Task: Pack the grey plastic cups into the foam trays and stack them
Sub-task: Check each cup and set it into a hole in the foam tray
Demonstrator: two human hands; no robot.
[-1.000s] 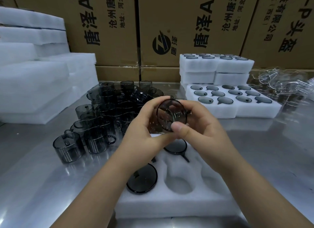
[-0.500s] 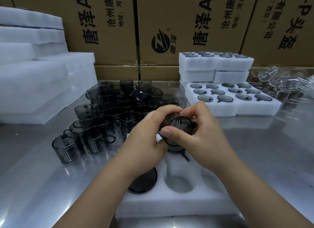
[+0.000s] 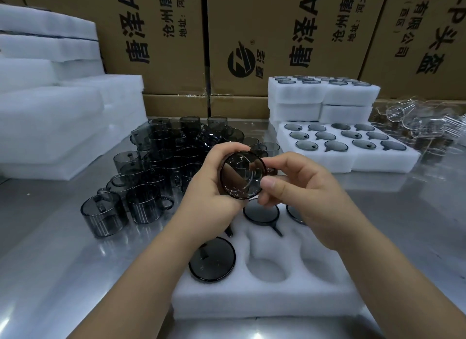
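You've got the grey cup [image 3: 241, 178] clamped in both hands: your left hand [image 3: 209, 189] curls round its wall, and your right hand [image 3: 309, 197] pinches its rim at 3 o'clock. It hangs above the 12 o'clock end of the foam tray [image 3: 252, 303]. Loose cups [image 3: 156, 167] crowd the desk [image 3: 63, 263] at 10 o'clock.

Cut off by the top edge: cardboard boxes [image 3: 176, 48], print only partly readable. Behind the right hand [image 3: 310, 195], most of a seated cup [image 3: 292, 215] in the near foam tray [image 3: 264, 295] (only a dark arc showing). Far rim of the held cup [image 3: 240, 177] covered by fingers [image 3: 230, 147] of the left hand [image 3: 214, 187]. Blurred, clipped at the right edge: clear cups [image 3: 416, 126]. Rear of the grey cup pile [image 3: 176, 147] too overlapped to count.
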